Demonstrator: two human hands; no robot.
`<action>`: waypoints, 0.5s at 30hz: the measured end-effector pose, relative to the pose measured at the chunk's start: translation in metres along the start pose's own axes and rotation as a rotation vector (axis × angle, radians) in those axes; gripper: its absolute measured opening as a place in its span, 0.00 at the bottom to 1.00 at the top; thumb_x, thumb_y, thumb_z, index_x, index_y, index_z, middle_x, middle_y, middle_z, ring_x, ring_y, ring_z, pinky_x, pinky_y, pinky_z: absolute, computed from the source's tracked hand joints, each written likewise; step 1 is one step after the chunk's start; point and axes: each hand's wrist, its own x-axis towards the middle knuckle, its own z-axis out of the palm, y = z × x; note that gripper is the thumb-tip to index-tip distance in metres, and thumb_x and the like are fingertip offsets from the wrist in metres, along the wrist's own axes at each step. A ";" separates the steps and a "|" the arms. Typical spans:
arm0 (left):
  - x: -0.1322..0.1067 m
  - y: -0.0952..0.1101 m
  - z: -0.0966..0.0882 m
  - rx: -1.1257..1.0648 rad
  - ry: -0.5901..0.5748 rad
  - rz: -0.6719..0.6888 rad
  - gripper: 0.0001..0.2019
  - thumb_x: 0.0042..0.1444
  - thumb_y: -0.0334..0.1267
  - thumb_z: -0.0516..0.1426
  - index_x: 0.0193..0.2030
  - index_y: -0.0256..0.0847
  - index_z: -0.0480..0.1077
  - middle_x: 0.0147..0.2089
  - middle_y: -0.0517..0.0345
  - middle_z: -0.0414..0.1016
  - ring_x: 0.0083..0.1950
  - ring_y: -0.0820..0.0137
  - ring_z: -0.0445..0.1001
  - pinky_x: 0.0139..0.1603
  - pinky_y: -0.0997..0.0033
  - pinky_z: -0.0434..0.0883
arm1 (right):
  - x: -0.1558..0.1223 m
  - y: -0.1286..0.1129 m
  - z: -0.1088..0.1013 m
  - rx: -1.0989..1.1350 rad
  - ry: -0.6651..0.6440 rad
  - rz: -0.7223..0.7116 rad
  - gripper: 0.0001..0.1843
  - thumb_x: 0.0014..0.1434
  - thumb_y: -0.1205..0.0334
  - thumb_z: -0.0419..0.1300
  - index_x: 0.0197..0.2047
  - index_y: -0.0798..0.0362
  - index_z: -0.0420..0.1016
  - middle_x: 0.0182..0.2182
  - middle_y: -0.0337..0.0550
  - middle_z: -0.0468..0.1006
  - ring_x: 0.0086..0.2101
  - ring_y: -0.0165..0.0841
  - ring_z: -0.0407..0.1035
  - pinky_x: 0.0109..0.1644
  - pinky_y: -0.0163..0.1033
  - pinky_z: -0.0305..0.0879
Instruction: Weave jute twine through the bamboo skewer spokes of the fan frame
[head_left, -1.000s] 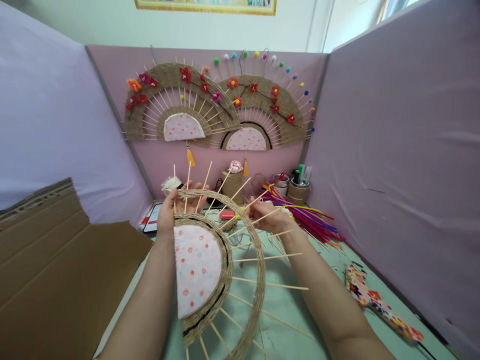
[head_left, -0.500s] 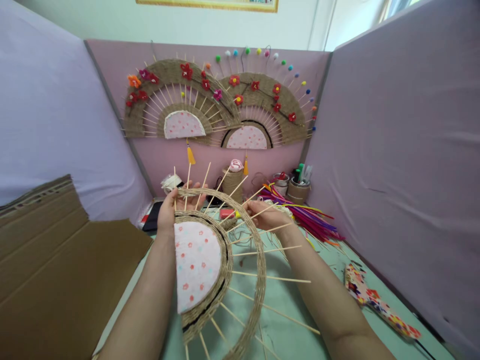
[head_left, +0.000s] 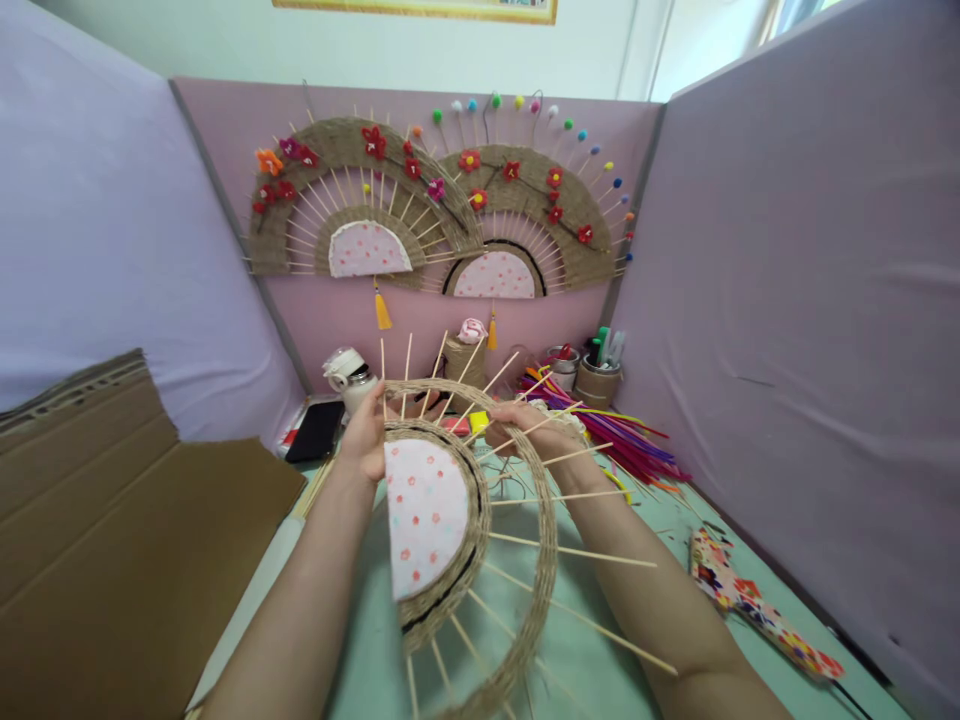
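Tilted on its side, a half-round fan [head_left: 422, 510] of thin sticks and jute twine is held up in front of me. It has a flower-print cloth centre, a black line along the inner band, and a narrow outer twine band [head_left: 548, 535]. My left hand [head_left: 365, 435] grips its upper left end, thumb in front and fingers partly hidden behind the sticks. At the upper right of the outer band, my right hand [head_left: 541, 430] is closed with its fingertips at the band and sticks. Any loose twine in those fingers is too small to make out.
Two finished fans [head_left: 375, 140] with flowers hang on the pink board. Behind my hands stand a white bottle [head_left: 352, 378], a twine spool [head_left: 466, 365] and a pen pot [head_left: 598, 382]. Pipe cleaners [head_left: 622, 440] and a flower-patterned glue gun [head_left: 757, 610] lie right; cardboard [head_left: 150, 560] stands left.
The fan and my left hand have shifted to the right, showing more of the white bottle and the dark phone-like object. My right hand stays at the outer band, its fingers slightly moved.
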 end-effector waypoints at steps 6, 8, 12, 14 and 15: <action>-0.002 -0.019 0.000 0.318 -0.016 -0.125 0.11 0.50 0.34 0.61 0.41 0.35 0.73 0.33 0.52 0.79 0.31 0.68 0.78 0.34 0.71 0.74 | -0.005 -0.012 -0.026 0.105 0.061 -0.130 0.25 0.51 0.54 0.59 0.14 0.51 0.48 0.10 0.30 0.47 0.15 0.22 0.41 0.18 0.33 0.36; 0.001 -0.027 0.003 0.373 -0.045 -0.086 0.12 0.46 0.30 0.63 0.40 0.35 0.72 0.34 0.52 0.79 0.31 0.69 0.78 0.34 0.72 0.74 | -0.006 -0.013 -0.031 0.119 0.067 -0.130 0.26 0.51 0.53 0.59 0.14 0.51 0.48 0.11 0.31 0.47 0.15 0.22 0.41 0.17 0.32 0.36; -0.001 -0.025 0.010 0.372 0.005 0.055 0.11 0.46 0.29 0.63 0.38 0.35 0.70 0.32 0.52 0.79 0.29 0.69 0.77 0.33 0.71 0.74 | -0.008 -0.016 -0.031 0.104 0.154 -0.092 0.26 0.48 0.43 0.63 0.18 0.52 0.55 0.12 0.29 0.51 0.15 0.22 0.42 0.17 0.32 0.37; -0.007 -0.016 0.013 0.378 0.046 0.127 0.11 0.46 0.29 0.63 0.37 0.35 0.70 0.30 0.54 0.79 0.28 0.70 0.77 0.31 0.73 0.74 | -0.010 -0.017 -0.030 0.086 0.184 -0.110 0.26 0.46 0.38 0.62 0.23 0.52 0.60 0.14 0.29 0.53 0.15 0.22 0.42 0.18 0.31 0.37; -0.010 -0.011 0.013 0.388 0.054 0.160 0.10 0.46 0.30 0.63 0.37 0.36 0.70 0.30 0.55 0.78 0.27 0.70 0.76 0.30 0.74 0.74 | -0.011 -0.018 -0.030 0.079 0.181 -0.124 0.26 0.46 0.37 0.62 0.25 0.53 0.62 0.14 0.29 0.54 0.16 0.22 0.42 0.18 0.31 0.37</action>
